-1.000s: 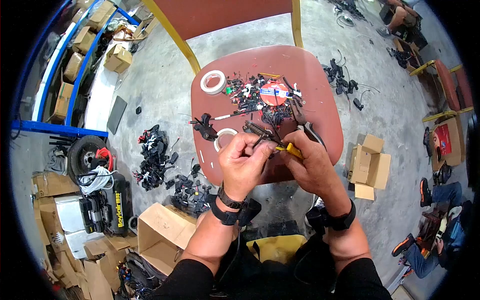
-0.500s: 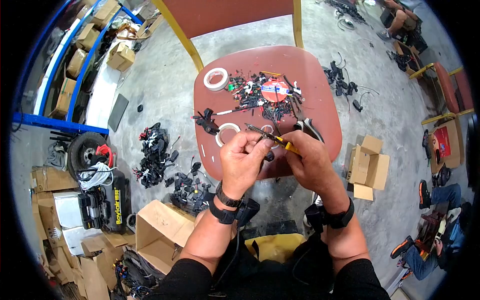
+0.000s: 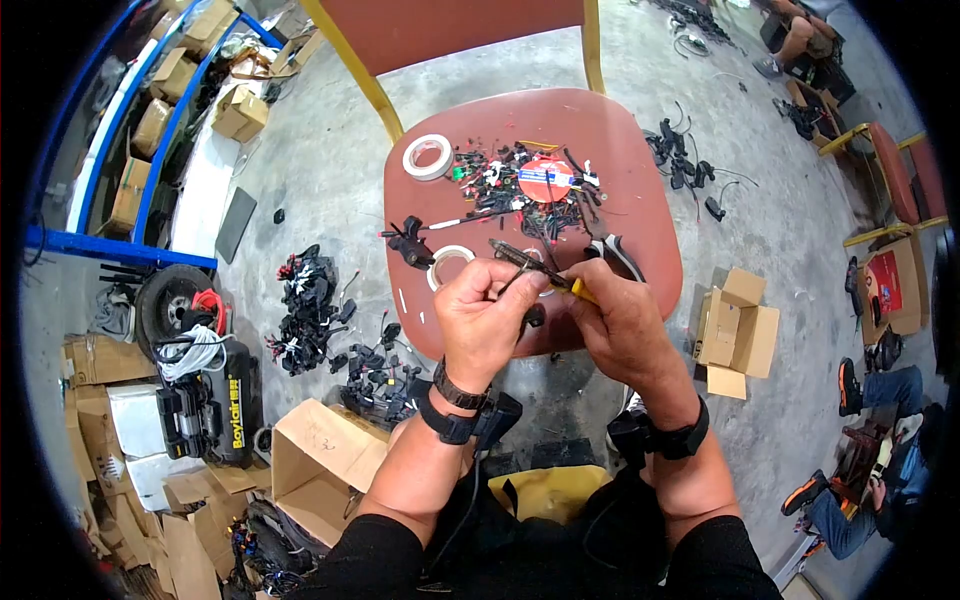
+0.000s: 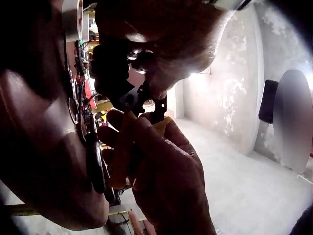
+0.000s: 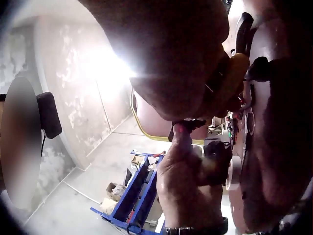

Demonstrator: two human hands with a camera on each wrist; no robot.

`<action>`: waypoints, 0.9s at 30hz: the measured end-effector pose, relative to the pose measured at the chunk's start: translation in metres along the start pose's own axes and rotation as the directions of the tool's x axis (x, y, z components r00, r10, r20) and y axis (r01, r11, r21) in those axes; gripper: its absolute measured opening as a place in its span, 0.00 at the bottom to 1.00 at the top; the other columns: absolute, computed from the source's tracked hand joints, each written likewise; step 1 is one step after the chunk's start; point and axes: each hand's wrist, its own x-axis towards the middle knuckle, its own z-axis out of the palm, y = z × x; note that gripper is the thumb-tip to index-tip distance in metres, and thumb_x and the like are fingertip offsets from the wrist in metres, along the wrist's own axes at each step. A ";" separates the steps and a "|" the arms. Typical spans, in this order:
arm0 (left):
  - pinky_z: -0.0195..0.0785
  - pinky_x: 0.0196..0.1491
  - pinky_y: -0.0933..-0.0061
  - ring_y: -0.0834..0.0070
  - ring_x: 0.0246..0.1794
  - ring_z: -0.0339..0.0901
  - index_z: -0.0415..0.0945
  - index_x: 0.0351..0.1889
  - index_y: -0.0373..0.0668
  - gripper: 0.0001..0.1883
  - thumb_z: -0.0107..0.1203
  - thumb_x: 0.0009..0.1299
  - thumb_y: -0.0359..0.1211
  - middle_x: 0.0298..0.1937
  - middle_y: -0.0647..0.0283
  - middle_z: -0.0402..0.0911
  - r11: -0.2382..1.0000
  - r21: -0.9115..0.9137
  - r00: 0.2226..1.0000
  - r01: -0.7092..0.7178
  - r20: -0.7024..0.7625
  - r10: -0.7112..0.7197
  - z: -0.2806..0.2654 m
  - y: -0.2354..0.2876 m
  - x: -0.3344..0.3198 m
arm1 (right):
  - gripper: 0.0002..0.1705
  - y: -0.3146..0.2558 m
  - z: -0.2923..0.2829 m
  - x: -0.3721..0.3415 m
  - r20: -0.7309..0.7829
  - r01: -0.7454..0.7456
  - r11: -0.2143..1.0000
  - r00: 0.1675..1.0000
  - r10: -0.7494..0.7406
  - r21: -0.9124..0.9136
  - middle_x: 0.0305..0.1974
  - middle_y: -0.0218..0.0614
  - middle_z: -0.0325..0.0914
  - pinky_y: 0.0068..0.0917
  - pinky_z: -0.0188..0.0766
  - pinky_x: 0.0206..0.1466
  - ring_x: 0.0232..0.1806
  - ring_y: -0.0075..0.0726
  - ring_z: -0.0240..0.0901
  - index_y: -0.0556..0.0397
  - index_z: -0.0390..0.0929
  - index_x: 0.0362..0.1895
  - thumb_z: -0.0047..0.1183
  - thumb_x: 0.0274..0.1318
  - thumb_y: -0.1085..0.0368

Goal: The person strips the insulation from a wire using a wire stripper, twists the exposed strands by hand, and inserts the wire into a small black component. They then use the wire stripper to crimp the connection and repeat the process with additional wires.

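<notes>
In the head view the right hand grips a yellow-handled tool whose dark metal head points up and left, over the front of the red chair seat. Beside it, the left hand pinches a thin dark wire at the tool's head. A black part hangs between the two hands. The left wrist view shows the yellow handles within the right hand; the wire's end cannot be made out. Dim light hides much detail in the right wrist view.
On the seat lie a pile of small connectors, a white tape roll, another roll, a black bracket-like part and black-handled pliers. Cardboard boxes and black parts are on the floor.
The tool's head has come into clearer view above the left fingers, pointing up and left. Both hands stay close together, still holding the tool and the wire.
</notes>
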 end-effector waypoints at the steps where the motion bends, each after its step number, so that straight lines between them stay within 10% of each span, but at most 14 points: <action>1: 0.60 0.24 0.87 0.93 0.23 0.66 0.78 0.30 0.37 0.07 0.67 0.66 0.23 0.24 0.75 0.76 1.000 -0.003 1.000 -0.007 -0.003 0.007 0.001 -0.001 0.001 | 0.12 0.000 0.000 0.000 -0.001 -0.002 1.000 1.000 0.002 -0.001 0.30 0.50 0.78 0.45 0.71 0.34 0.35 0.60 0.78 0.55 0.72 0.44 0.57 0.55 0.74; 27: 0.62 0.26 0.85 0.90 0.22 0.69 0.77 0.27 0.37 0.09 0.67 0.67 0.26 0.23 0.71 0.79 1.000 -0.002 0.999 0.031 -0.037 -0.031 0.015 -0.005 0.019 | 0.11 0.012 0.001 0.019 -0.054 -0.038 0.998 0.998 0.035 -0.058 0.30 0.50 0.78 0.48 0.72 0.35 0.35 0.61 0.78 0.54 0.72 0.43 0.57 0.56 0.72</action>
